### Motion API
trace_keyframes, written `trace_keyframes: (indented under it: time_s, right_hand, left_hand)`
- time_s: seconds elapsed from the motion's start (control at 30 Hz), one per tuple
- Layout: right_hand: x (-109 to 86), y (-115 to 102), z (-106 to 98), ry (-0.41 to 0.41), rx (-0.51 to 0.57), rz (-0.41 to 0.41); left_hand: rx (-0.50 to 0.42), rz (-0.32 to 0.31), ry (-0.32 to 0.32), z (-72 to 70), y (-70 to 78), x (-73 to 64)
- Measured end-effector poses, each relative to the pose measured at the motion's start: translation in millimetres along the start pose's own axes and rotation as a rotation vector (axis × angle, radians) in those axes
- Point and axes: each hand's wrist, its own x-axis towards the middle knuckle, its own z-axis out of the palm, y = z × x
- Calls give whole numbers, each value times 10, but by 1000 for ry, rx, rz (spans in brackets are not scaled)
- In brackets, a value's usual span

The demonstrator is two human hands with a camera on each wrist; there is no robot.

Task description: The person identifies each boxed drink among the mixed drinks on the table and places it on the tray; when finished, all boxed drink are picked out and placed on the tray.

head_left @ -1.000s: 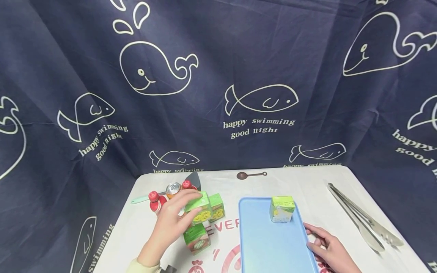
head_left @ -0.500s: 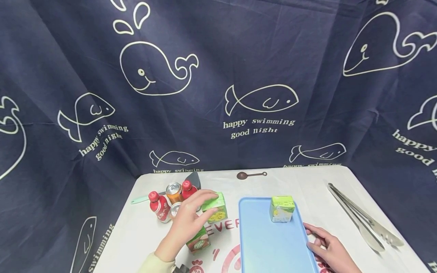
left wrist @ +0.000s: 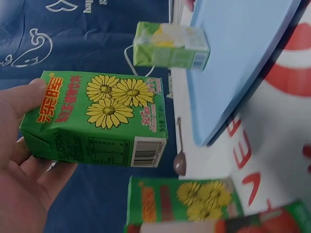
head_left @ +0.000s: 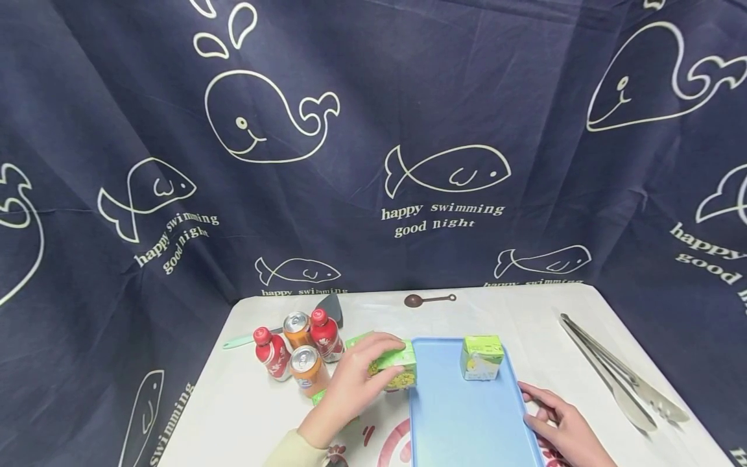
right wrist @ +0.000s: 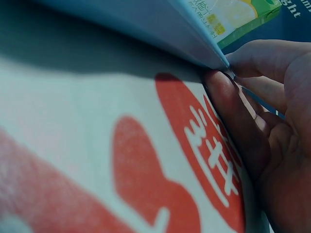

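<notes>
My left hand (head_left: 353, 383) grips a green drink carton (left wrist: 97, 116) printed with yellow flowers, thumb on one side and fingers on the other. In the head view this carton is at the left rim of the blue tray (head_left: 449, 421); the left wrist view shows it raised. A yellow-green lemon drink carton (head_left: 482, 357) stands on the tray's far right corner. My right hand (head_left: 563, 421) holds the tray's right edge with thumb and forefinger. Behind my left hand, a second flower carton (left wrist: 180, 199) is partly hidden. Another green carton (head_left: 318, 397) is mostly covered by my left hand.
Two red bottles (head_left: 272, 353) and two orange cans (head_left: 308, 370) stand together at the left, by a spatula (head_left: 331, 308). A brown spoon (head_left: 414, 300) lies at the back. Metal tongs (head_left: 624, 373) lie at the right. A dark blue curtain (head_left: 373, 130) hangs behind the table.
My left hand has carried the flower carton rightward from beside the bottles and cans to the tray's left rim. My right hand and the tray have stayed put.
</notes>
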Motion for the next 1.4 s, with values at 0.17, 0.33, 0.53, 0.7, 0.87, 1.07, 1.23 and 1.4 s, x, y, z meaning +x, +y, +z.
trace_keyframes:
  time_s: [0.17,0.33,0.53,0.7,0.87,1.07,1.23,1.4]
  right_hand:
    - [-1,5,-6,2,-20,-18]
    - [7,34,0,0,2,-26]
    - [4,15,-3,4,-12,-20]
    - [11,22,6,8,-27,-56]
    - [20,52,1,17,-37,-56]
    - [27,53,-9,21,-39,-63]
    - [37,40,-13,21,-49,-46]
    - [36,41,-16,2,-44,-26]
  left_hand:
    - [-28,44,-11,202,-18,11]
    - [-55,39,-22,357,3,29]
    - [-52,9,-49,543,16,51]
    - [-38,12,-57,697,5,80]
    - [-51,4,-72,832,23,127]
    - [-40,-7,-108,996,68,190]
    - [-35,-4,-142,1139,113,210]
    - [-24,18,-160,1278,134,209]
